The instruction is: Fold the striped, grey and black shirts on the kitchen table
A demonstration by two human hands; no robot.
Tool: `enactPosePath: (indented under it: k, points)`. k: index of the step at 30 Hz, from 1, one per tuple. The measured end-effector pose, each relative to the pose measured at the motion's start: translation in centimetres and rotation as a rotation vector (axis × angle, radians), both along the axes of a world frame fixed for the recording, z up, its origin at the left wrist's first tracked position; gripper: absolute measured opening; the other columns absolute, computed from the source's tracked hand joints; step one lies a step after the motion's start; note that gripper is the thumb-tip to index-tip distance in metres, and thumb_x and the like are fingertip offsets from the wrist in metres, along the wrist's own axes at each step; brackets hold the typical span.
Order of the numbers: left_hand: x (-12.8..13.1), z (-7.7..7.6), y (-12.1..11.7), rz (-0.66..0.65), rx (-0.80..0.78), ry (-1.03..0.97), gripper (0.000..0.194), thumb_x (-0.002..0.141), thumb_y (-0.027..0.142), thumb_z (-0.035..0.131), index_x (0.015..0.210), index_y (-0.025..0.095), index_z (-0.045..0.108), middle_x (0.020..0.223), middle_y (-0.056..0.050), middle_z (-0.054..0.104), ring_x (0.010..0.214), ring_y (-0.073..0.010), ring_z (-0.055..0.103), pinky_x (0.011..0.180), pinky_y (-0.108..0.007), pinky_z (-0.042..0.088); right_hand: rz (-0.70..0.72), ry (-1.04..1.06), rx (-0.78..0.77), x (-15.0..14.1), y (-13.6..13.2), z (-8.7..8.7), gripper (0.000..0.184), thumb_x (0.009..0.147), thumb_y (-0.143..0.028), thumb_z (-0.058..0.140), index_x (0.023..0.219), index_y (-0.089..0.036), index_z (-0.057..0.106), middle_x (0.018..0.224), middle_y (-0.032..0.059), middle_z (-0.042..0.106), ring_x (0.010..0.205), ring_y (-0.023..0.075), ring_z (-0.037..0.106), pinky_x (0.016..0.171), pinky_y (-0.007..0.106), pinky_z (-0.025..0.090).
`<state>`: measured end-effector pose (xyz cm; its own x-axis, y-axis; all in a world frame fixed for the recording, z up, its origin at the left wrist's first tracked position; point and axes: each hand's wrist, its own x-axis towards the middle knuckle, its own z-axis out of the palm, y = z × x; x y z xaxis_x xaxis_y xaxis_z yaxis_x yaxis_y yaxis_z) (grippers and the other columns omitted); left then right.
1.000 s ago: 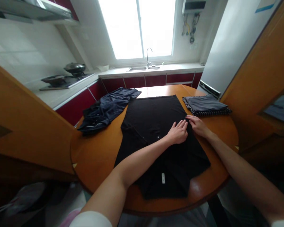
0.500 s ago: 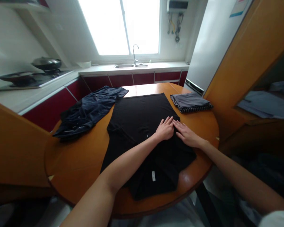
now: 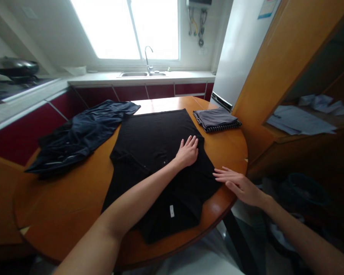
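A black shirt [image 3: 154, 133] lies spread on the round wooden table [image 3: 74, 194], its collar end with a white label [image 3: 172, 211] towards me. My left hand [image 3: 187, 152] rests on the shirt's right part, fingers stretched out and flat on the cloth. At the right edge of the shirt, by the sleeve, is my right hand [image 3: 240, 185]. Its fingers are extended, with the tips at the sleeve's border; whether they press on the cloth I cannot tell. My left forearm covers part of the shirt's front.
Dark blue clothing [image 3: 88, 131] lies crumpled on the table's left side. A folded stack of grey and striped cloth [image 3: 218, 118] sits at the back right. Beyond are a counter with a sink [image 3: 134, 74], a lidded pan [image 3: 14, 67] and a fridge [image 3: 235, 49]. Papers [image 3: 301, 120] lie on a shelf at right.
My right hand has moved away from my left hand, down and outward along the sleeve. My left hand stays at about the same place on the shirt. The view has turned slightly right.
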<state>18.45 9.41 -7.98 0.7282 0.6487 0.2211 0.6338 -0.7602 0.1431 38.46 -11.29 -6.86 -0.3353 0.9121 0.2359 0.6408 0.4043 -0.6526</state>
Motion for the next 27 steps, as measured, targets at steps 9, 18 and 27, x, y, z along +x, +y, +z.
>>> enactPosePath:
  k: [9,18,27]
  points:
    - [0.2,0.5,-1.0,-0.233,-0.097,0.120,0.071,0.102,0.058,0.031,0.160,0.017,0.027,0.168,-0.012,0.020,0.156,-0.0274,0.017,0.125,-0.054,0.011,-0.697,0.359,0.253,-0.2,2.7,-0.7,0.037,0.101,-0.043,0.046,0.100,-0.022,0.077,0.105,0.0087,0.078,0.104,0.0278,0.072,0.097,0.045,0.054]
    - [-2.9,6.9,1.5,-0.285,-0.298,-0.001,0.062,0.106,0.044,0.030,0.161,0.017,0.022,0.167,-0.010,0.021,0.156,-0.0257,0.013,0.124,-0.052,0.018,-0.458,0.242,0.377,-3.8,9.2,2.6,0.035,0.095,-0.023,0.044,0.115,-0.020,0.072,0.120,0.0101,0.073,0.115,0.0264,0.066,0.104,0.045,0.050]
    - [-25.4,12.3,3.5,0.284,-0.080,-0.311,0.058,0.101,0.044,0.037,0.146,0.012,0.053,0.151,-0.011,0.053,0.142,-0.0256,0.046,0.122,-0.039,0.031,-0.290,0.112,0.413,-5.1,17.7,4.8,0.034,0.093,-0.024,0.048,0.112,-0.020,0.075,0.125,0.0102,0.071,0.121,0.0276,0.063,0.111,0.046,0.046]
